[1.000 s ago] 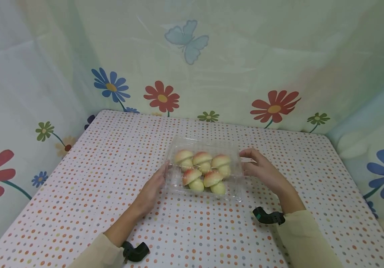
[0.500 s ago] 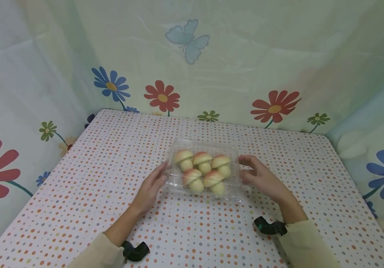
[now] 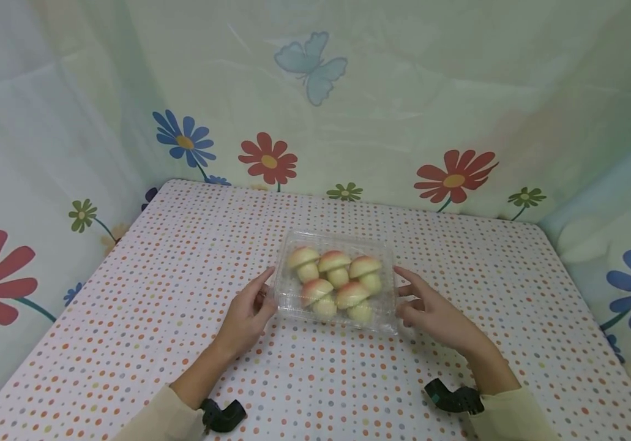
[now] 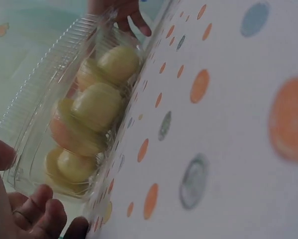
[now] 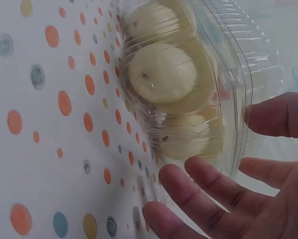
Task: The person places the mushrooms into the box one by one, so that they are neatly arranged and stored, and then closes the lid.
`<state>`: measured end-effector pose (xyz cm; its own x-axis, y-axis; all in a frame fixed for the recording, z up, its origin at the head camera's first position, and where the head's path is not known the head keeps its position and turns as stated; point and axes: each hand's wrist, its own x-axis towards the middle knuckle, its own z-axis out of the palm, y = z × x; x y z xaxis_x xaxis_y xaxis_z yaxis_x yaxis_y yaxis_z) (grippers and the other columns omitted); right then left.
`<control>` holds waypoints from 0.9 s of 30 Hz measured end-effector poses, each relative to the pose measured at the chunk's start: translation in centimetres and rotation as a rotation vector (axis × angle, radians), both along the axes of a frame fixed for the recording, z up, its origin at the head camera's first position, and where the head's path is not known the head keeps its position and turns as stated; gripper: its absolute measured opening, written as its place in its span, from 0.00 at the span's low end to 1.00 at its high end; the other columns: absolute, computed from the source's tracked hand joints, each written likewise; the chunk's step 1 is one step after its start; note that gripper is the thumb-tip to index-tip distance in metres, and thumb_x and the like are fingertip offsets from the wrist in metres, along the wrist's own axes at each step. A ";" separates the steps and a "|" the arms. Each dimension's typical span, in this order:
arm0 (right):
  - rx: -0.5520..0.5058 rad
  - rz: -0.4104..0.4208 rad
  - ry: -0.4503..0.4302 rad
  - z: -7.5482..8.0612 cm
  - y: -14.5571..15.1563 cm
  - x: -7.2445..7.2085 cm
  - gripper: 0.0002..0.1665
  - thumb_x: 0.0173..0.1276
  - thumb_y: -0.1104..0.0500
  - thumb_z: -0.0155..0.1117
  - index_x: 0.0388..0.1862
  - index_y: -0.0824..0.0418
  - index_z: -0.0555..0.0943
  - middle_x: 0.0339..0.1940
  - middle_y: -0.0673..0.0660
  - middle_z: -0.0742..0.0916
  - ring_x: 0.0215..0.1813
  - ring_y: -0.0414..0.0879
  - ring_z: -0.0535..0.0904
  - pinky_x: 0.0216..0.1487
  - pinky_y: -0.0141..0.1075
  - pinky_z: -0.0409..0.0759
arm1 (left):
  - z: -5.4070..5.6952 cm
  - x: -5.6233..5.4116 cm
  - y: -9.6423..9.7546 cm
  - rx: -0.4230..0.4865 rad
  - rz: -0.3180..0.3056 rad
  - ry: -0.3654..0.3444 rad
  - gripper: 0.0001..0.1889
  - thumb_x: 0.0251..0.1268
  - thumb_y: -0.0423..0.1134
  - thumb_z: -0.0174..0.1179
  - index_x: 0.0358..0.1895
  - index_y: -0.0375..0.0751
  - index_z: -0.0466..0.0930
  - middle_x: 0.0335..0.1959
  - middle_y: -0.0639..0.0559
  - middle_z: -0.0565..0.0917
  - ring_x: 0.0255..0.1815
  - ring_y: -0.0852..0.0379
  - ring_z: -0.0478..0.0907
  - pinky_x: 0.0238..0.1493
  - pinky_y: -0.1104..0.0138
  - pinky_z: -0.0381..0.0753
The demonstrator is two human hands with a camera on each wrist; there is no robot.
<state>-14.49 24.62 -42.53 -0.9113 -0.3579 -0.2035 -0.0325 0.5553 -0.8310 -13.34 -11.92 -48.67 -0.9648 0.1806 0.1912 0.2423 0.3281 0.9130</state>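
A clear plastic clamshell box [image 3: 337, 321] sits on the dotted tablecloth, its lid down. Inside lie several mushroom-shaped buns [image 3: 334, 278] with reddish tops and pale stems, arranged in two rows. My left hand [image 3: 242, 321] is at the box's left end, its fingers loosely bent by the edge; in the left wrist view its fingertips [image 4: 51, 211] are close to the box. At the right end is my right hand [image 3: 439, 315], thumb and fingers spread. In the right wrist view its fingers [image 5: 176, 184] lie along the box's end, and whether they touch is hard to tell.
The dotted cloth [image 3: 183, 245] covers the table, which ends at a hanging backdrop [image 3: 370, 122] with printed flowers and a butterfly. Black curved camera mounts [image 3: 453, 397] sit at both sleeves.
My right hand has slid nearer along the box's right end and its fingers have spread; a white strip seen by them earlier no longer shows. The lid's back edge sits slightly lower.
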 end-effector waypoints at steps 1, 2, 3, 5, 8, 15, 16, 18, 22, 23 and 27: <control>0.003 -0.005 -0.007 -0.1 -0.1 0.1 0.51 0.72 0.60 0.57 0.87 0.52 0.44 0.72 0.74 0.70 0.55 0.57 0.83 0.47 0.44 0.85 | 0.0 0.0 -0.1 0.057 -0.020 -0.042 0.33 0.74 0.32 0.51 0.81 0.43 0.60 0.38 0.48 0.79 0.31 0.61 0.74 0.29 0.71 0.78; 0.002 -0.008 -0.014 -0.2 -0.1 0.2 0.51 0.71 0.60 0.57 0.87 0.52 0.44 0.70 0.73 0.71 0.53 0.55 0.83 0.47 0.44 0.85 | 0.1 0.0 -0.1 0.119 -0.041 -0.087 0.33 0.74 0.31 0.50 0.81 0.44 0.58 0.34 0.48 0.79 0.28 0.61 0.73 0.26 0.72 0.77; -0.003 -0.011 -0.021 -0.2 -0.1 0.2 0.52 0.71 0.60 0.58 0.87 0.52 0.44 0.69 0.73 0.72 0.52 0.54 0.83 0.46 0.44 0.85 | 0.1 -0.1 -0.2 0.186 -0.064 -0.135 0.34 0.74 0.30 0.49 0.82 0.44 0.57 0.31 0.49 0.79 0.25 0.62 0.72 0.24 0.72 0.76; -0.025 -0.008 -0.040 -0.3 -0.2 0.2 0.53 0.70 0.61 0.58 0.87 0.51 0.44 0.63 0.71 0.75 0.48 0.53 0.83 0.44 0.44 0.85 | 0.1 -0.2 -0.4 0.311 -0.109 -0.221 0.36 0.73 0.28 0.47 0.83 0.45 0.53 0.24 0.51 0.79 0.21 0.62 0.70 0.24 0.73 0.74; -0.084 0.000 -0.086 -0.3 -0.1 0.2 0.54 0.71 0.62 0.59 0.87 0.50 0.41 0.52 0.67 0.79 0.41 0.53 0.82 0.41 0.44 0.86 | 0.1 -0.3 -0.5 0.403 -0.148 -0.297 0.37 0.73 0.29 0.46 0.84 0.45 0.49 0.21 0.54 0.82 0.19 0.62 0.73 0.24 0.73 0.76; -0.193 0.068 -0.170 -0.2 0.4 0.5 0.58 0.74 0.65 0.57 0.87 0.47 0.32 0.37 0.60 0.82 0.36 0.54 0.83 0.38 0.45 0.86 | 0.1 -0.3 -0.4 0.433 -0.163 -0.315 0.35 0.72 0.30 0.45 0.82 0.34 0.50 0.21 0.56 0.85 0.21 0.60 0.79 0.28 0.69 0.83; -0.207 0.075 -0.182 -0.2 0.3 0.5 0.59 0.74 0.65 0.58 0.87 0.46 0.31 0.36 0.60 0.82 0.37 0.55 0.84 0.39 0.46 0.87 | 0.1 -0.2 -0.3 0.427 -0.157 -0.311 0.35 0.72 0.29 0.45 0.82 0.34 0.51 0.21 0.56 0.85 0.20 0.60 0.79 0.28 0.69 0.84; -0.232 0.081 -0.206 -0.4 0.3 0.5 0.62 0.73 0.65 0.60 0.86 0.44 0.28 0.36 0.60 0.83 0.38 0.57 0.85 0.41 0.49 0.89 | 0.2 -0.1 -0.3 0.426 -0.148 -0.304 0.35 0.72 0.29 0.45 0.82 0.34 0.52 0.20 0.55 0.86 0.20 0.60 0.80 0.28 0.69 0.83; -0.270 0.071 -0.254 -0.4 0.2 0.6 0.66 0.73 0.62 0.64 0.85 0.40 0.24 0.37 0.63 0.84 0.35 0.60 0.88 0.41 0.52 0.90 | 0.3 -0.1 -0.2 0.434 -0.138 -0.298 0.35 0.72 0.28 0.45 0.82 0.36 0.52 0.20 0.56 0.86 0.19 0.60 0.80 0.27 0.69 0.83; -0.281 0.069 -0.264 -0.4 0.2 0.6 0.66 0.73 0.62 0.64 0.85 0.41 0.24 0.37 0.64 0.85 0.34 0.59 0.89 0.40 0.53 0.90 | 0.3 -0.1 -0.2 0.437 -0.137 -0.297 0.35 0.72 0.27 0.45 0.82 0.36 0.52 0.20 0.56 0.86 0.19 0.60 0.80 0.27 0.69 0.83; -0.314 0.063 -0.309 -0.4 0.3 0.6 0.65 0.75 0.61 0.64 0.85 0.47 0.23 0.38 0.66 0.89 0.30 0.52 0.89 0.37 0.51 0.91 | 0.2 -0.1 -0.2 0.437 -0.129 -0.297 0.35 0.72 0.28 0.45 0.82 0.36 0.52 0.20 0.56 0.85 0.20 0.60 0.80 0.27 0.68 0.84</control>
